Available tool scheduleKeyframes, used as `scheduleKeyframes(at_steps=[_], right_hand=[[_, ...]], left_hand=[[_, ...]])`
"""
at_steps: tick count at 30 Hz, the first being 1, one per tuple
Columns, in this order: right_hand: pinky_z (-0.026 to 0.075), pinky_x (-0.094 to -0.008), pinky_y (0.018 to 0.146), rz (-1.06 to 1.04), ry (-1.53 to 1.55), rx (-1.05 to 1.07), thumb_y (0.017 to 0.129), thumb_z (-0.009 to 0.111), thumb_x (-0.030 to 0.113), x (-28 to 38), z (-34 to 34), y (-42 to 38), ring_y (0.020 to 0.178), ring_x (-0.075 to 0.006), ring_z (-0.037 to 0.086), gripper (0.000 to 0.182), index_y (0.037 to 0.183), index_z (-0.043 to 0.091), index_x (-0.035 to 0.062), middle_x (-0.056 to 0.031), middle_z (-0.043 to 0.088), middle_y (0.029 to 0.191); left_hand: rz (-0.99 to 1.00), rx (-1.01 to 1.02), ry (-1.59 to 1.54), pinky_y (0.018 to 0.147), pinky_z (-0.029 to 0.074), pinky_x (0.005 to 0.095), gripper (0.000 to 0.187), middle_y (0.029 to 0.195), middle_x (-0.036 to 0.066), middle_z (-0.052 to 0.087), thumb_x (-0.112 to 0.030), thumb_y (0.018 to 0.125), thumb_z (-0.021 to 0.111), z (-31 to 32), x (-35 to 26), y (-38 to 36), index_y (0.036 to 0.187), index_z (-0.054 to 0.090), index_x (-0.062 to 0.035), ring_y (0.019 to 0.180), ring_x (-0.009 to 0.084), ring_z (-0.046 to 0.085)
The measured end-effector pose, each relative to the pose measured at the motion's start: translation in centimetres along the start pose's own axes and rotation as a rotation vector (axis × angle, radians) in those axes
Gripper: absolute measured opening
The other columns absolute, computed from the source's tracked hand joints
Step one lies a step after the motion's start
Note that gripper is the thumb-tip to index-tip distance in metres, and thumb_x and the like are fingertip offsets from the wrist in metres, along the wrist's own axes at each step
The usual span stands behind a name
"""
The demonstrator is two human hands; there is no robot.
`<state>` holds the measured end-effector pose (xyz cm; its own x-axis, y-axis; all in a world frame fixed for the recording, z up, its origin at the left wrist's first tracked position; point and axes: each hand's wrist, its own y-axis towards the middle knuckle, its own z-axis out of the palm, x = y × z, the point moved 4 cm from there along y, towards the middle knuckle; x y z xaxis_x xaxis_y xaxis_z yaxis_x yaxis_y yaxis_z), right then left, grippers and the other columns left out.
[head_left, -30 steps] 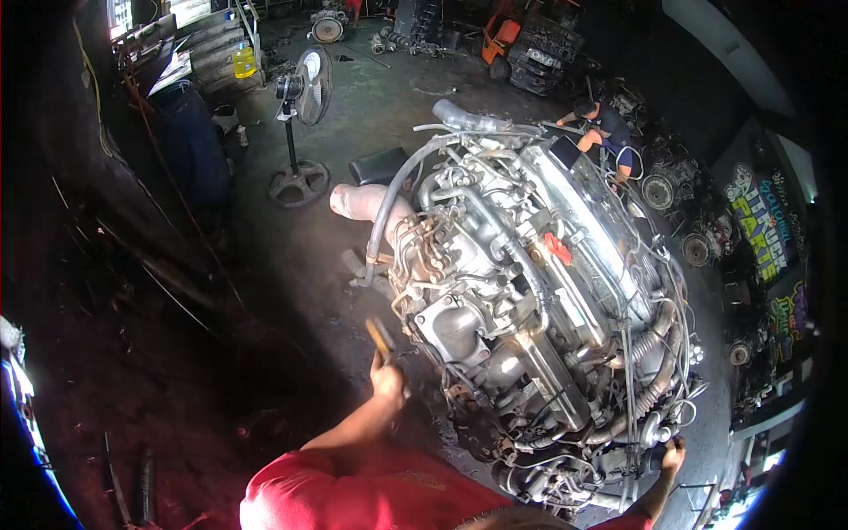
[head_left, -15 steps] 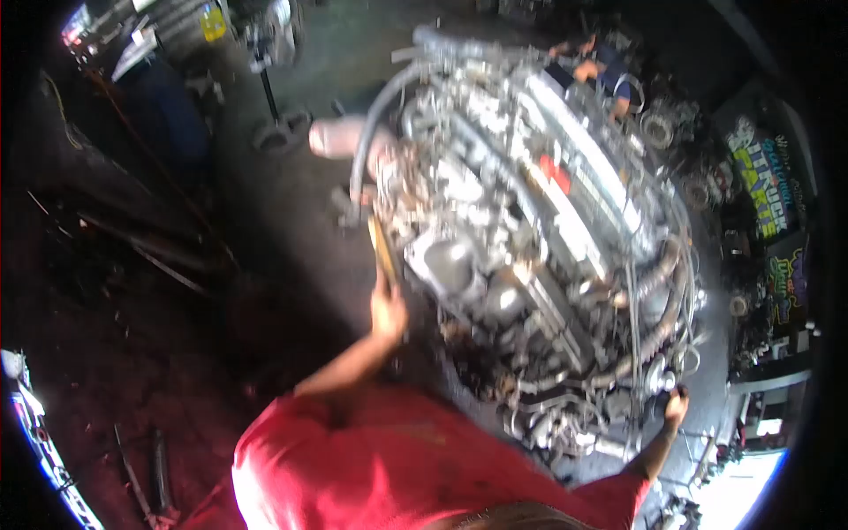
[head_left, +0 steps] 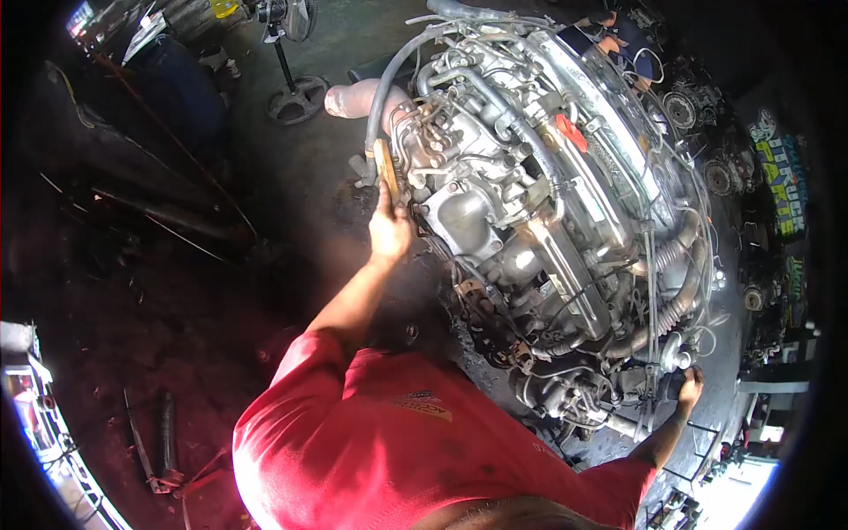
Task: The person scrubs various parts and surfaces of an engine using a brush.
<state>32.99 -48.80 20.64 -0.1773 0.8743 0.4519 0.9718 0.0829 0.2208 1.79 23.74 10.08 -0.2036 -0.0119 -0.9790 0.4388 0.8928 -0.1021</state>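
Observation:
My left hand [head_left: 389, 231] is closed around a narrow yellowish-brown tool [head_left: 383, 163] that looks like a wooden-backed brush; its working side is hard to make out. The tool is at the left edge of a large metal engine [head_left: 464, 221], beside a grey hose [head_left: 380, 106]. My right hand [head_left: 692, 387] is at the engine's lower right, fingers curled at a dark round part [head_left: 670, 385] below a shiny silver piece [head_left: 677, 356]. What the right fingers hold is partly hidden. A red piece [head_left: 571, 132] lies on top of the engine.
A pedestal fan [head_left: 287, 62] stands on the floor at upper left, near a dark blue drum [head_left: 181, 88]. Another person [head_left: 618, 40] crouches beyond the engine. Round metal parts [head_left: 680, 110] line the right side. Metal bars [head_left: 150, 450] lie at lower left.
The view has shifted and sharpened, with the engine appearing higher. My left hand and its tool have moved up along the engine's left edge. My right hand stays at the lower right.

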Motion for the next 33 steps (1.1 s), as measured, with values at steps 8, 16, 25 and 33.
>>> scheduleKeyframes(at_steps=[8, 16, 25, 33], right_hand=[[0.04, -0.0329, 0.081, 0.106, -0.101, -0.087, 0.074, 0.053, 0.028, 0.5, 0.3, -0.1, 0.087, -0.0237, 0.054, 0.038, 0.1, 0.058, 0.0006, -0.0125, 0.06, 0.092], [0.039, -0.0328, 0.086, 0.151, -0.025, -0.016, 0.074, 0.053, 0.03, 0.5, 0.5, -0.2, 0.095, -0.0239, 0.054, 0.042, 0.104, 0.058, 0.0006, -0.0136, 0.061, 0.099], [0.04, -0.0358, 0.084, 0.055, -0.135, -0.154, 0.072, 0.054, 0.029, -1.4, 0.5, -0.3, 0.094, -0.0308, 0.056, 0.041, 0.103, 0.058, 0.0018, -0.016, 0.062, 0.098], [0.041, -0.0385, 0.084, -0.042, -0.36, -0.016, 0.073, 0.055, 0.03, -4.4, 1.7, 0.9, 0.097, -0.0321, 0.056, 0.039, 0.102, 0.058, 0.0032, -0.0169, 0.062, 0.1]], left_hand=[[0.316, -0.129, 0.107, 0.072, 0.048, 0.0313, 0.052, 0.097, 0.018, 0.061, 0.001, 0.086, 0.039, 1.3, -0.1, -2.2, 0.136, 0.027, -0.0039, 0.083, 0.026, 0.061], [0.501, -0.091, 0.514, 0.067, 0.048, 0.0464, 0.048, 0.082, 0.03, 0.059, -0.01, 0.08, 0.05, -2.8, -9.1, 3.5, 0.127, 0.041, -0.004, 0.077, 0.0391, 0.061], [0.487, 0.455, 1.092, 0.07, 0.05, 0.0413, 0.023, 0.085, 0.024, 0.062, -0.017, 0.077, 0.049, -0.6, -11.1, 12.9, 0.085, 0.058, 0.0027, 0.082, 0.0335, 0.062], [0.423, 0.436, 1.046, 0.088, 0.043, 0.0401, 0.036, 0.1, 0.021, 0.06, -0.021, 0.082, 0.053, -2.6, -13.3, 10.2, 0.117, 0.055, -0.0154, 0.098, 0.0321, 0.057]])
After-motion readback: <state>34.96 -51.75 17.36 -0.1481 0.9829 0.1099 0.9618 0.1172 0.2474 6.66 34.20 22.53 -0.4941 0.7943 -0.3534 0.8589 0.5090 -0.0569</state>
